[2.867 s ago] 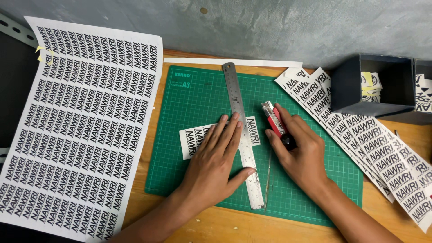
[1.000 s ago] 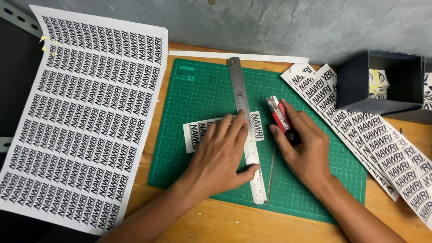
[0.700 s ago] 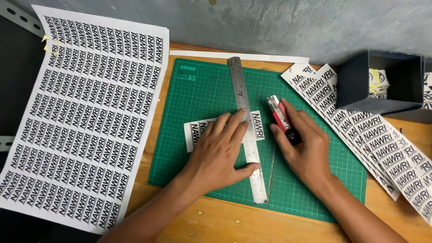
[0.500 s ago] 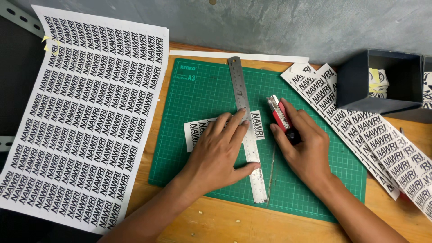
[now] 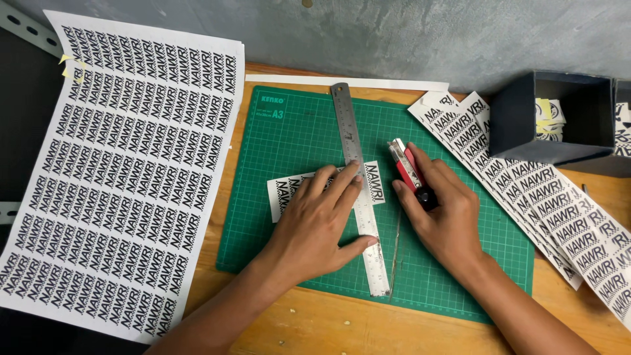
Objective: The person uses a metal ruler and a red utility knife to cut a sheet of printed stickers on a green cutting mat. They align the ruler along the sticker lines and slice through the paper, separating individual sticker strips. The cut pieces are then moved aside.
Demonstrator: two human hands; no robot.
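left hand (image 5: 315,223): flat, fingers spread, pinning long steel ruler (image 5: 358,190) over printed paper strip (image 5: 289,190)
right hand (image 5: 447,217): at 3 o'clock, gripping red-and-black plastic utility knife (image 5: 409,172)

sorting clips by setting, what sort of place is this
Probably a small craft or print-finishing workbench: a green cutting mat on a wooden table, a steel ruler, and a big sheet of printed labels alongside cut strips.

A green gridded cutting mat (image 5: 296,131), red-and-black cutter (image 5: 409,172), silver steel ruler (image 5: 348,131), black-on-white printed sheet (image 5: 125,164).
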